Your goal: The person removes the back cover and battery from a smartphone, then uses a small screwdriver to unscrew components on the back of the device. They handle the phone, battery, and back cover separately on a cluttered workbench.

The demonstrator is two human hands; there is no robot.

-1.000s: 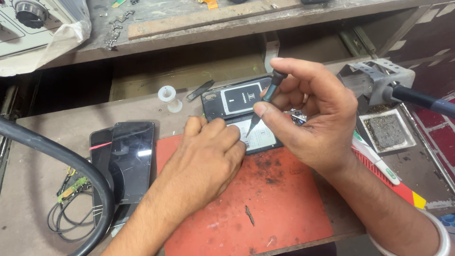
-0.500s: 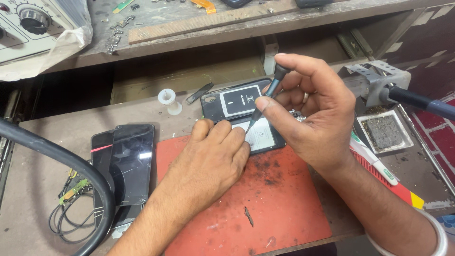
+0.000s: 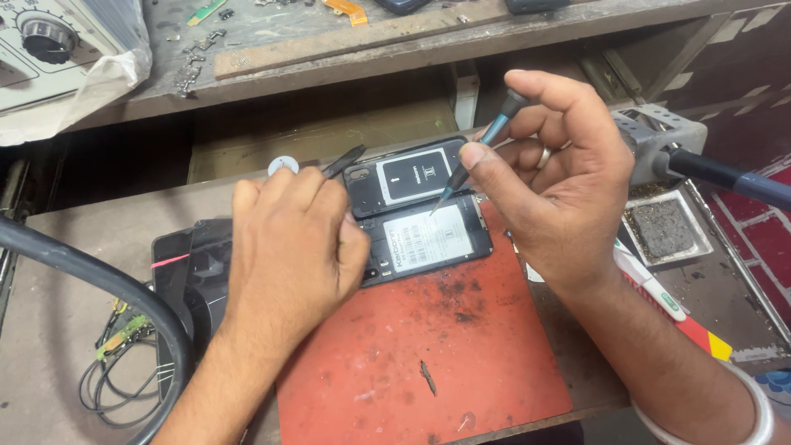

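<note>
The worktop (image 3: 99, 247) is brown, worn wood. A red mat (image 3: 428, 363) lies on it, with dark stains and a small dark bit. An open phone (image 3: 416, 210) lies partly on the mat's far edge. To the left lies a black phone (image 3: 194, 272), face up, near thin wires (image 3: 115, 371) and a thick black hose (image 3: 91, 280). On the right sits a small metal tray (image 3: 666, 227) with dark stuff inside, and a white, red and yellow tube (image 3: 667, 301). Behind runs a higher wooden shelf (image 3: 371, 41) with small parts on it.
</note>
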